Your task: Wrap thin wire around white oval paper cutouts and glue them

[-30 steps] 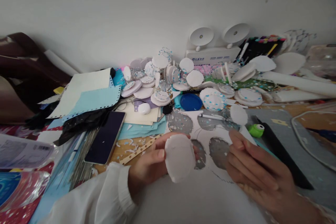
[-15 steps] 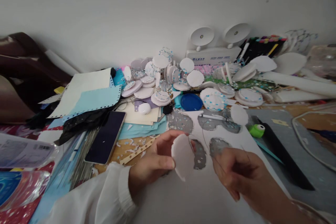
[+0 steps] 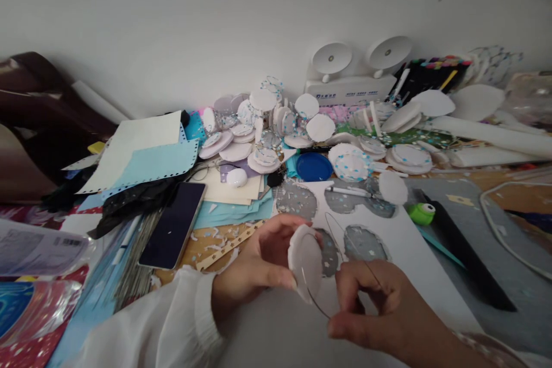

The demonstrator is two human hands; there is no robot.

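My left hand (image 3: 264, 264) pinches a white round disc (image 3: 308, 261) by its edge, thumb on the near side and fingers behind. The disc stands on edge, tilted, its rim rough. A thin wire (image 3: 314, 301) crosses the disc's face and bends toward my right hand (image 3: 382, 305), whose fingers are closed on it. A loop of the wire rises above that hand. Whether the wire passes into the disc I cannot tell. Beneath both hands lies a white sheet (image 3: 416, 259) with several ragged holes cut in it.
White discs with blue dots (image 3: 350, 162) crowd the back near the wall. To the left are a phone (image 3: 173, 227), a bundle of thin wires (image 3: 144, 253) and blue and cream papers (image 3: 164, 164). A green cutter (image 3: 421, 214) and a black strip (image 3: 470, 259) lie at right.
The wire has come across the disc's face, and my right hand has turned with its thumb lower and nearer the disc. The disc has shifted slightly right.
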